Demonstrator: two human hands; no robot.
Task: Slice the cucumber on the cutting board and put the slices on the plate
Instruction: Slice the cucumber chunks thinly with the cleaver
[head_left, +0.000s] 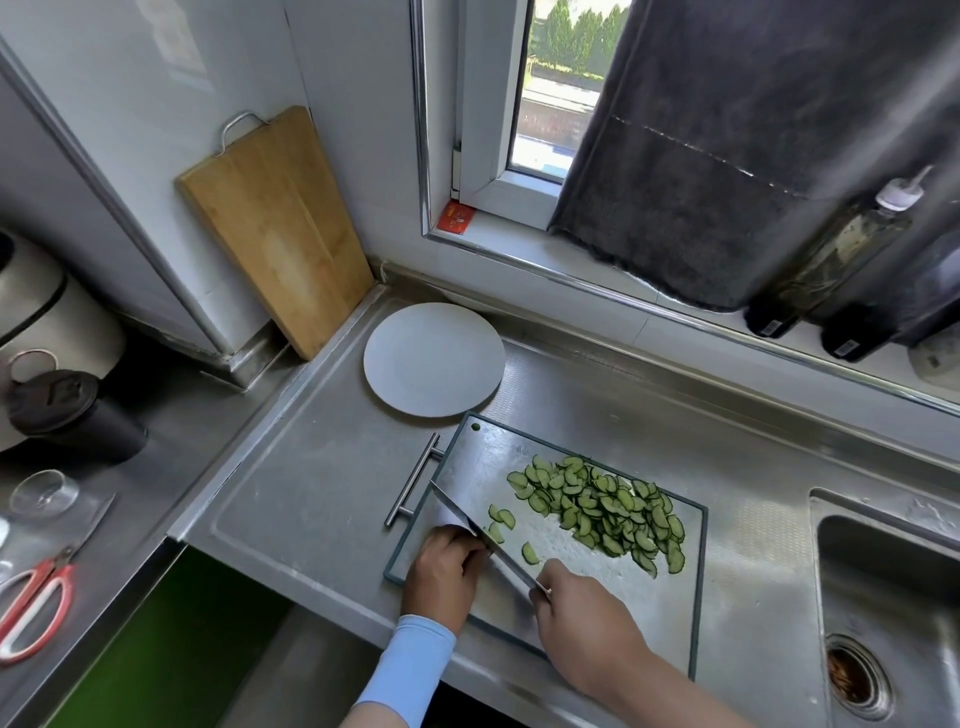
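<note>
right hand (582, 621) grips knife (460, 512); left hand (444, 571) maybe pins cucumber (492, 533); slices (605, 512) on board (483, 457)

My cucumber slices (602, 512) are pale green inside with a dark green skin edge. The cutting board (670, 603) under them is shiny silver-grey with a dark grey-blue rim. At eleven o'clock from it, the plate (434, 358) is plain white. The knife (457, 512) blade is silver. The sleeve (410, 660) on my left arm is light blue. The counter (311, 493) is dull silver-grey. At ten o'clock from the plate, a wooden board (275, 223) is honey brown with long straight stripes. At eight o'clock from my cutting board, the scissors (31, 608) have red and white handles. At nine o'clock, the cup (78, 421) is black. At one o'clock, the curtain (727, 156) is dark grey.
</note>
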